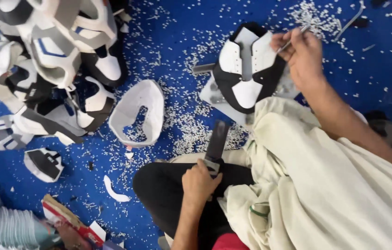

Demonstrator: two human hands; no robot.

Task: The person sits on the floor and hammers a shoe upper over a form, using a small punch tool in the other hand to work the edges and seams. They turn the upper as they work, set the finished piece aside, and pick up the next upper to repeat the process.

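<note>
Gripping a dark flat bar [216, 141] at lower centre, the left hand [199, 183] clenches its base. The right hand [303, 52], upper right, pinches a thin metal punch [293, 41] at the black-and-white shoe upper [248, 69]'s right edge

A shoemaking workshop: piled shoe uppers [52, 51] and punched scraps [182, 125] litter the blue floor [168, 28].

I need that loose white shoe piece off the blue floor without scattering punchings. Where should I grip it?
Take the white curved piece by its broad upper band, pinching from above at the far edge. It lies flat and open like a collar, with a cut-out in the middle, so the narrow lower arms would probably bend. Neither the left hand nor the right hand is near it.
</note>
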